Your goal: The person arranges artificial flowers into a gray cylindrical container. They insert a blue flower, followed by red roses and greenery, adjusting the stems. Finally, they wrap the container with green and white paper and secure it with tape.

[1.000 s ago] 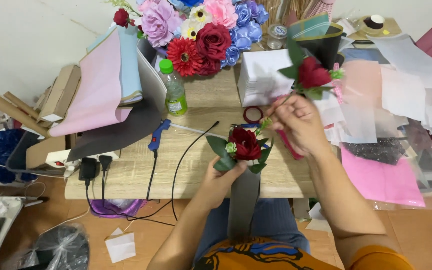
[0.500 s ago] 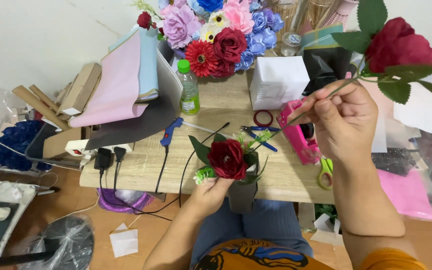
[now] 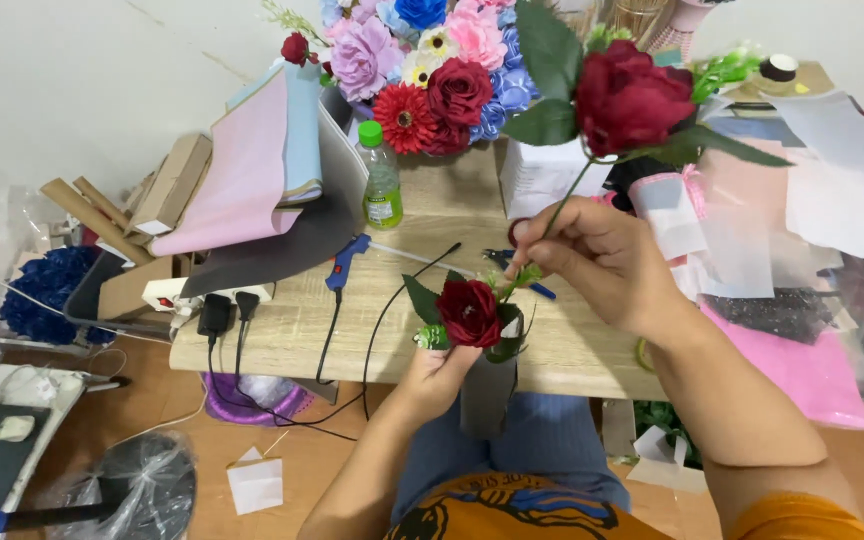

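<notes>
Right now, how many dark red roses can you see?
4: one in the left hand at, one on the stem held by the right hand at, two in the bouquet. Others may be hidden.

Bare forearms, short orange sleeve [image 3: 802, 515]; orange shirt with dark print [image 3: 492, 510]; blue jeans [image 3: 552, 445]
</notes>
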